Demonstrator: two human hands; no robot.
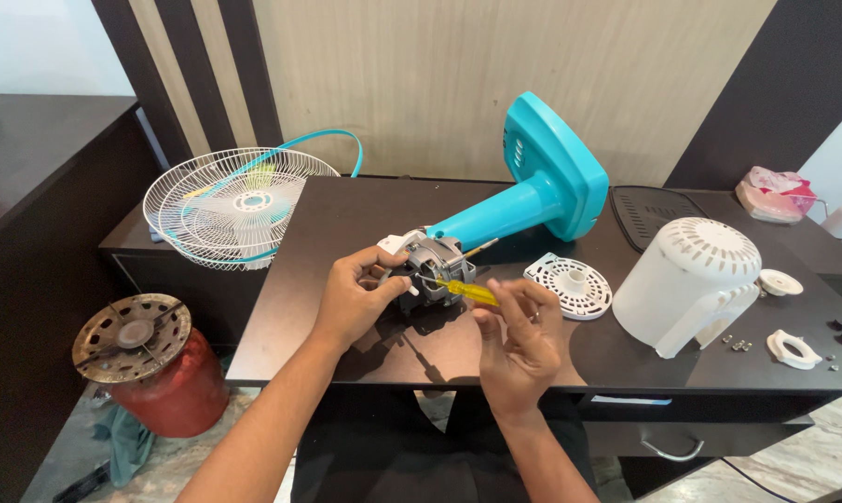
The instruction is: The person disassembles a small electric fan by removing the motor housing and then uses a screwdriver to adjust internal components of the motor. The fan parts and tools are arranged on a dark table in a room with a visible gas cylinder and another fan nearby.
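Note:
A bare grey fan motor (pixel 437 265) sits at the end of a teal fan stand (pixel 533 191) that lies on its side on the dark table (pixel 346 224). My left hand (pixel 354 296) grips the motor's left side. My right hand (pixel 521 337) pinches a screwdriver with a yellow handle (pixel 470 292), whose tip points into the motor. A thin metal shaft pokes out of the motor toward the right.
A white motor cover (pixel 691 279) and a round white vented plate (pixel 570 285) lie right of the motor. Small screws (pixel 741 345) and white rings (pixel 794 348) sit at the far right. White fan grilles (pixel 230 203) lean at the left. A red cylinder (pixel 160 373) stands on the floor.

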